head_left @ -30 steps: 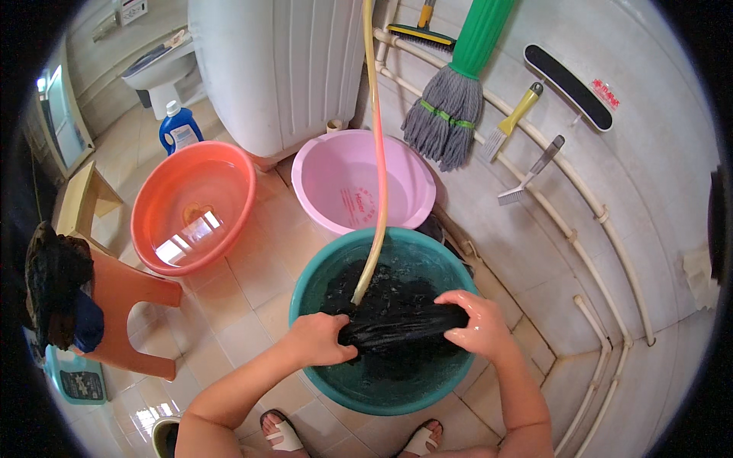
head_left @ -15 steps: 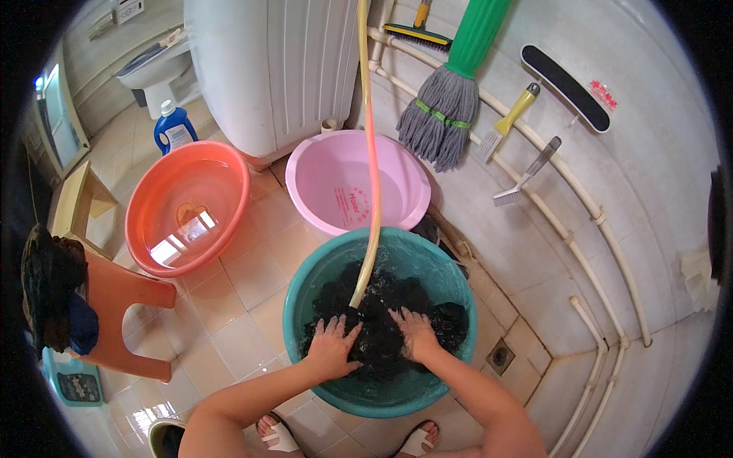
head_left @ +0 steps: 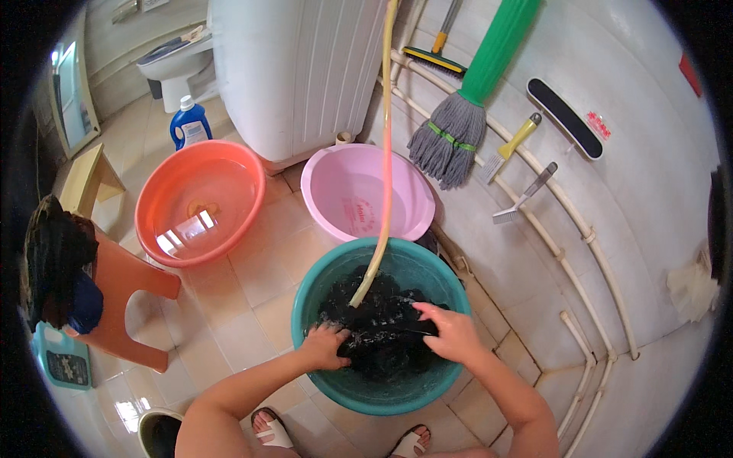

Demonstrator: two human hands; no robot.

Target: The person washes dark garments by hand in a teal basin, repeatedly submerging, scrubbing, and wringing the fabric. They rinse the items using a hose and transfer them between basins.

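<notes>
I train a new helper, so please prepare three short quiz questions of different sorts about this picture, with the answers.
1. The hose ends over which basin? A, pink; B, teal; C, orange.
2. True or false: the orange basin contains water.
3. Fill in: the right hand grips black ____.

Key:
1. B, the teal basin.
2. True.
3. Cloth.

Rumpled cloth (head_left: 389, 359) – smooth plastic teal basin (head_left: 439, 281) – glossy tiles (head_left: 248, 305)
</notes>
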